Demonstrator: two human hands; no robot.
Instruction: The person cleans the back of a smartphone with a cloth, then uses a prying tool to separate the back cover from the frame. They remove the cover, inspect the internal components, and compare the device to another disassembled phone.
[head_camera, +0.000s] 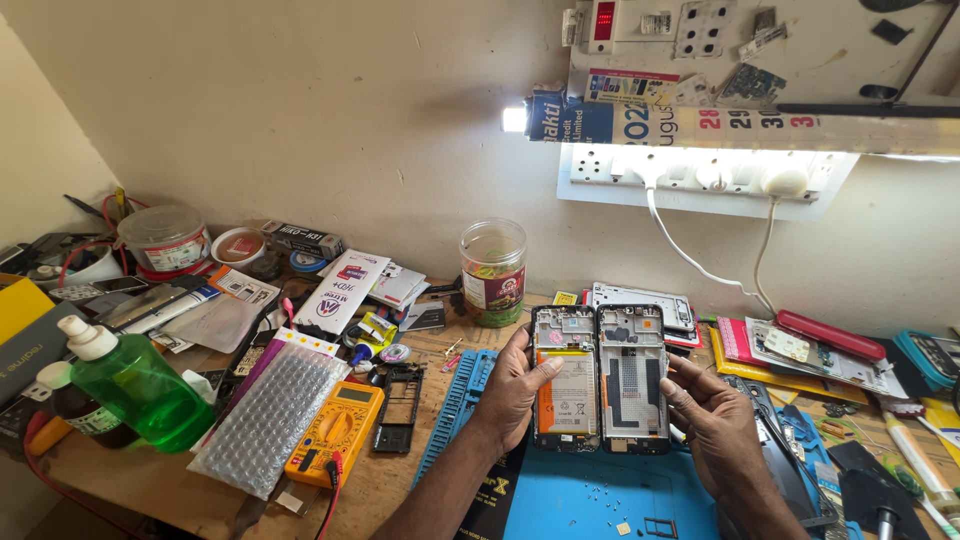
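Two opened phone bodies are held side by side, upright and touching along their long edges, just above the blue work mat (590, 495). The phone with the battery (565, 378), showing a white cell with an orange strip down its side, is the left one of the pair; the empty phone frame (633, 378), with bare grey metal inside its black rim, stands against its right edge. The left hand (513, 388) is clamped on the battery phone, thumb across its face and fingers wrapped behind its outer edge. The right hand (712, 420) grips the empty frame from the other side, thumb resting on its right rim, fingers curled behind. On the mat below the phones lie a few tiny screws and a small tray piece. Left of the battery phone, a black phone midframe (400, 407) lies flat on the wooden bench, and beyond it a yellow multimeter (335, 432) with its red lead, then a sheet of bubble wrap (262, 420) and a green liquid bottle (140, 388) with a white cap. Behind the phones stands a clear plastic jar (492, 272) with a label. Right of the empty frame are a red case (830, 335) and loose papers. Above the phones, on the wall, a lit tube lamp (700, 125) runs over a white power strip (700, 178) with plugs in it.
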